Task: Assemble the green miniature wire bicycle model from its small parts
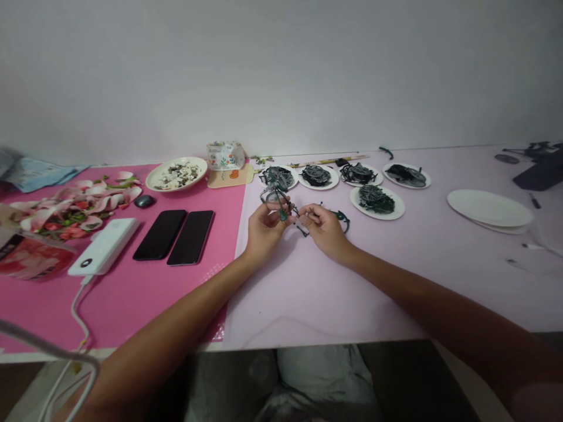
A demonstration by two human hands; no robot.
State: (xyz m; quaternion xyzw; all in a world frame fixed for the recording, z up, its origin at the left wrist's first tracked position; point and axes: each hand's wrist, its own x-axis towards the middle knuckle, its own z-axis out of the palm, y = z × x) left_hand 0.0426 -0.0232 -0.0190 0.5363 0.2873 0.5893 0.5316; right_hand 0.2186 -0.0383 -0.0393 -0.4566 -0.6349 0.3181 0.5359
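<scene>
My left hand [266, 230] is closed around a dark green and grey plastic piece [282, 212] with thin wheel-like parts, held above the light pink mat. Close beside it on the right, my right hand [324, 230] pinches a thin dark part at the same piece; whether the two are joined is too small to tell. Another dark green curved part [342, 218] shows just behind my right hand. Past my hands stand white plates with dark wheels and small parts, among them a near plate [398, 206] with a green and grey pile.
On the pink mat [176, 305] at left lie two black phones [160, 235] [191, 237], a white power bank [105, 246] with a cable, petals [81, 202] and a bowl [152, 179]. Stacked white plates [490, 208] and a dark object [541, 170] are at right.
</scene>
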